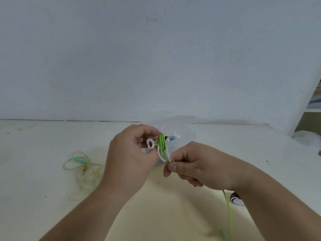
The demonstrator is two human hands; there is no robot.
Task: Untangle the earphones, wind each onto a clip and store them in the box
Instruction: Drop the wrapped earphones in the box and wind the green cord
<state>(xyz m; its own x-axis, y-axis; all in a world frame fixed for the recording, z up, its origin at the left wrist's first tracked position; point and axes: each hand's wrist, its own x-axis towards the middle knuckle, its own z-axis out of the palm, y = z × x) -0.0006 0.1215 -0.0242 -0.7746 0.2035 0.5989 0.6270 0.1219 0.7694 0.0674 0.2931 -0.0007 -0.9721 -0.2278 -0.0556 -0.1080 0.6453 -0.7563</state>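
My left hand (128,157) holds a white clip (150,143) with green earphone cable (162,140) wound round it in several turns. My right hand (196,165) pinches the loose end of that green cable just below the clip; the rest of the cable trails out under my right wrist (229,209) toward the lower edge. A second, pale yellow earphone (83,166) with a mint plug housing lies in loose loops on the table to the left. The clear plastic box (182,134) stands behind my hands, with a small blue and white item inside.
The white table (43,145) meets a pale wall at the back. A black and white object (236,198) lies partly hidden by my right forearm. A white shelf edge (311,101) rises at the far right.
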